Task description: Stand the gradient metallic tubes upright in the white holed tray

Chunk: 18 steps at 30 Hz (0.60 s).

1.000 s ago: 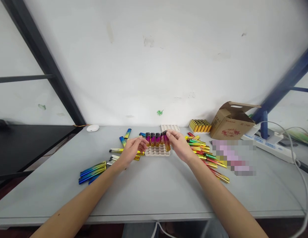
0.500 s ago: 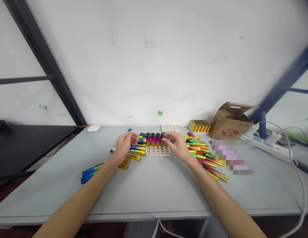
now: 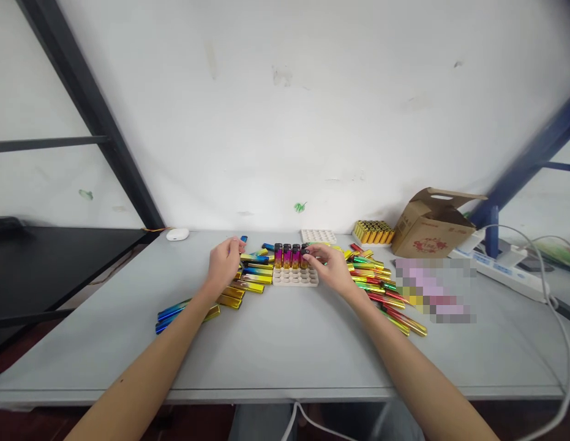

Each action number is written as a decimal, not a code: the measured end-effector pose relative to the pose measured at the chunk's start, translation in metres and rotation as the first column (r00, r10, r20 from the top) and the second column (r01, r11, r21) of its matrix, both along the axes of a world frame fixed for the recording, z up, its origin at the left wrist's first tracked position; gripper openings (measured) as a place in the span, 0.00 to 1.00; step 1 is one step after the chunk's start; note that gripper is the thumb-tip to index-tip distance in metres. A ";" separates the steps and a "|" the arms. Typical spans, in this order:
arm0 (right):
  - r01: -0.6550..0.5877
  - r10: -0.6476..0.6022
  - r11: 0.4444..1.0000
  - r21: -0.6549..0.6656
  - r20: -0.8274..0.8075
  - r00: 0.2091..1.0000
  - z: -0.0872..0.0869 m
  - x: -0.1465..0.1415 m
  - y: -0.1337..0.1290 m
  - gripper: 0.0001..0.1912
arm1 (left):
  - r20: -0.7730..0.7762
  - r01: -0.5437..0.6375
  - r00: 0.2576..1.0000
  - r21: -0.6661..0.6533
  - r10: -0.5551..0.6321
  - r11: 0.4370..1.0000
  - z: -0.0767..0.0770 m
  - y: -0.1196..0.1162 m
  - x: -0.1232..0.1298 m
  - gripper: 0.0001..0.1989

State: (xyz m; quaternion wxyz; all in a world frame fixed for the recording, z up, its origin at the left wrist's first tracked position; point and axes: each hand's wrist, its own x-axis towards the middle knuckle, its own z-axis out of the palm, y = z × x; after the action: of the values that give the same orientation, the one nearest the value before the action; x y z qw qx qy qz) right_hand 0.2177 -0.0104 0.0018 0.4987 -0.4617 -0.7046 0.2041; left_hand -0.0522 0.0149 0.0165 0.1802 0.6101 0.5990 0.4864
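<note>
**Pale grey table (image 3: 266,352) against a scuffed white wall (image 3: 266,135), with a part-filled tray (image 3: 295,278)**

From the head camera, clock directions run from the tray, 12 o'clock toward the wall. Purple-and-gold lighters (image 3: 287,257) stand upright across the tray's 12 o'clock side; bare cells show toward 6.

At 3 o'clock, the right hand (image 3: 329,267) has thumb and fingers closed on the black top of the end lighter (image 3: 305,252); its base is hidden, so how deep it sits cannot be told. At 9 o'clock, the left hand (image 3: 223,263) curls close by a blue lighter (image 3: 243,239); whether it grips that cannot be told. Loose lighters (image 3: 250,286) lie from 8 to 9 o'clock, glossy red, green and gold pieces (image 3: 386,299) from 3 to 4.

Standing this lighter at the row's end seems the step in hand. It should go best kept vertical, base lined up with its cell, pressed lightly from above, then released by parting the fingers toward 3 o'clock, so its neighbours are not tipped.
</note>
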 end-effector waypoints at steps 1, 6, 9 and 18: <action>0.004 -0.004 1.000 0.021 0.027 1.000 0.000 0.001 -0.001 0.10 | -0.118 0.019 0.993 0.021 -0.017 1.000 -0.001 0.000 -0.002 0.22; 0.065 -0.103 0.984 0.165 0.234 0.967 0.002 0.005 -0.003 0.12 | -0.475 0.165 0.871 0.045 -0.124 0.985 -0.006 0.000 -0.003 0.21; 0.085 -0.177 0.959 0.272 0.333 0.926 0.004 0.006 -0.004 0.10 | -0.622 0.217 0.764 -0.009 -0.175 0.976 -0.013 -0.006 0.005 0.24; 0.156 -0.347 0.897 0.415 0.439 0.828 0.002 -0.002 -0.008 0.13 | -0.812 0.265 0.523 -0.134 -0.259 0.955 -0.028 -0.028 0.025 0.42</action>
State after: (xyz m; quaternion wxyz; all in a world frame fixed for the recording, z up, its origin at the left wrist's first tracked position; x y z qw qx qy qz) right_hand 0.2161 -0.0186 0.0035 0.3967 -0.4892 -0.7666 -0.1250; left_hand -0.0274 -0.0131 -0.0119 -0.0503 0.8488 0.5134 0.1156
